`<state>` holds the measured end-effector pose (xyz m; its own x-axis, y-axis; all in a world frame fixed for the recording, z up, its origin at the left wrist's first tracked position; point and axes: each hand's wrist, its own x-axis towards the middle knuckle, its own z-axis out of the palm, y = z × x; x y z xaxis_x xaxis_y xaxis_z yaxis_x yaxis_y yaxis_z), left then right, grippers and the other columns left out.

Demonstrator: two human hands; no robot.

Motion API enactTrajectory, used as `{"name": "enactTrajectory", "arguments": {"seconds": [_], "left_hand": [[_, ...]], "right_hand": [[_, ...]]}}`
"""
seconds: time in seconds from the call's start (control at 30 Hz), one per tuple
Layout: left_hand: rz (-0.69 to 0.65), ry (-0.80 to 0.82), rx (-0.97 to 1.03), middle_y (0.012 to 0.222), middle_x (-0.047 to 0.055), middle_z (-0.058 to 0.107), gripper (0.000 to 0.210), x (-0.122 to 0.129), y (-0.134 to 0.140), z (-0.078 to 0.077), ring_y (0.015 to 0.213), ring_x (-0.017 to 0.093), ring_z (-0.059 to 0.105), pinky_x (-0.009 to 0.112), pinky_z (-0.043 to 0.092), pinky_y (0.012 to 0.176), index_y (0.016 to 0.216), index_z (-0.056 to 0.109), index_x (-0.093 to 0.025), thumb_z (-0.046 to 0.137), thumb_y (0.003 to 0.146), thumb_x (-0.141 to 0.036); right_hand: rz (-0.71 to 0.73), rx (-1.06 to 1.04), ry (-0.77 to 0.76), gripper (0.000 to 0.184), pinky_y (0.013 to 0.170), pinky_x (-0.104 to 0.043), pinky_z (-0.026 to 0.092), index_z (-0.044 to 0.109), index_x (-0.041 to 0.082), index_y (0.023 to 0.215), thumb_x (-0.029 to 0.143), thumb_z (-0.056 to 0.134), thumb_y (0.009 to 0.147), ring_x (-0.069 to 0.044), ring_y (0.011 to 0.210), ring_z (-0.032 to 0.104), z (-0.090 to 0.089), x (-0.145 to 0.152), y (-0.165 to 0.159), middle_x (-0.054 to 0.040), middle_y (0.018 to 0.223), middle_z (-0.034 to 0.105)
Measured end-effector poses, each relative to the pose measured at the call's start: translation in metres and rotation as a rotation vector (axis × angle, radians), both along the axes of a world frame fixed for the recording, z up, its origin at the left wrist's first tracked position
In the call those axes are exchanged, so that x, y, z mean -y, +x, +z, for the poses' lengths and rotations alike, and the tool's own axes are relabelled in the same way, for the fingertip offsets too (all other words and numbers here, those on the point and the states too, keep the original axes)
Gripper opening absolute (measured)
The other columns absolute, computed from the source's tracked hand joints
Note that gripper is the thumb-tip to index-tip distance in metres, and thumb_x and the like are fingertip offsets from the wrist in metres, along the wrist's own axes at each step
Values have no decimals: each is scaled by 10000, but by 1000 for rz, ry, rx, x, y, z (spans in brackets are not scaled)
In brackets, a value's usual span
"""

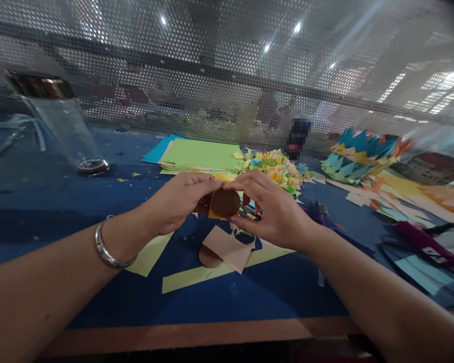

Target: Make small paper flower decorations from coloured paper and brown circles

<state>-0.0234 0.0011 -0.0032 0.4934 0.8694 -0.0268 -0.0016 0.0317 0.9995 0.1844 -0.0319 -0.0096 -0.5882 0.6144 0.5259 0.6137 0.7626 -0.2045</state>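
My left hand (185,199) pinches a small piece of yellow paper (213,207) from its left side. Against the paper lies a round brown disc (226,202), gripped at its top and lower right edge by the thumb and fingers of my right hand (270,201). Both hands are raised a little above the blue table, close together. A dark, thin object (251,214) shows behind the right fingers; its kind is unclear. Below the hands, a pale pink paper piece (229,247) partly covers a second brown disc (209,257).
Green sheets (202,154) are stacked behind my hands, beside a heap of coloured paper scraps (274,169). A glass bottle (66,126) stands at left. Spiky paper strips (357,156) and a purple corded tool (426,244) lie at right. A perforated metal screen (196,80) closes off the back.
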Motion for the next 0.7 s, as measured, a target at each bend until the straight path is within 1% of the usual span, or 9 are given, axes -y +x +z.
{"name": "enactTrajectory", "arguments": {"seconds": [0.07, 0.13, 0.2, 0.27, 0.4, 0.53, 0.63, 0.7], "left_hand": [[-18, 10, 15, 794, 49, 702, 233, 1, 0, 1, 723, 150, 640, 231, 497, 626, 781, 712, -174, 651, 855, -386], [-67, 33, 20, 855, 54, 722, 183, 3, -1, 3, 767, 157, 650, 233, 500, 647, 826, 733, -184, 692, 826, -363], [-134, 71, 27, 923, 59, 731, 131, 4, -2, 5, 841, 171, 663, 253, 519, 718, 875, 741, -192, 737, 789, -290], [-172, 110, 35, 950, 61, 733, 132, 5, -3, 6, 893, 184, 674, 284, 534, 788, 898, 736, -192, 752, 771, -225], [-161, 142, 33, 1011, 64, 737, 197, 4, -4, 4, 947, 195, 687, 315, 546, 861, 990, 724, -200, 740, 794, -214], [-140, 173, 38, 1059, 83, 735, 251, 4, -3, 2, 981, 221, 693, 356, 546, 906, 1054, 710, -187, 733, 807, -224], [-113, 188, 44, 1078, 99, 738, 278, 5, 1, 1, 981, 231, 700, 364, 545, 911, 1085, 707, -172, 719, 810, -203], [-92, 174, 64, 1089, 100, 740, 293, 5, 3, 0, 972, 226, 705, 360, 545, 911, 1101, 709, -169, 699, 809, -167]], "right_hand": [[1, -3, -7, 446, 766, -375, 529, 523, 210, 1269, 268, 660, 849, -272, 1050, 564, 1, 0, 0, -129, 1235, 559], [-3, -7, -13, 445, 764, -375, 529, 526, 212, 1263, 261, 665, 843, -269, 1041, 565, 1, 1, 0, -126, 1232, 559], [-7, -12, -16, 462, 771, -376, 527, 529, 220, 1275, 256, 675, 839, -264, 1034, 564, 2, 2, 0, -120, 1229, 557], [-9, -23, -17, 479, 773, -378, 527, 529, 225, 1296, 269, 682, 844, -255, 1021, 563, 3, 3, 0, -117, 1226, 549], [-20, -114, -57, 487, 726, -360, 537, 531, 238, 1314, 334, 687, 862, -200, 885, 578, 5, 2, 3, -111, 1225, 524], [-58, -296, -206, 488, 642, -294, 532, 512, 226, 1324, 353, 672, 880, -154, 807, 597, 3, -1, 4, -99, 1200, 537], [-40, -371, -317, 464, 632, -277, 504, 490, 210, 1323, 340, 639, 903, -141, 762, 594, 2, -2, 3, -65, 1047, 592], [-42, -378, -335, 436, 623, -269, 479, 477, 207, 1323, 309, 607, 919, -132, 722, 583, 4, -1, 4, -37, 945, 608]]}}
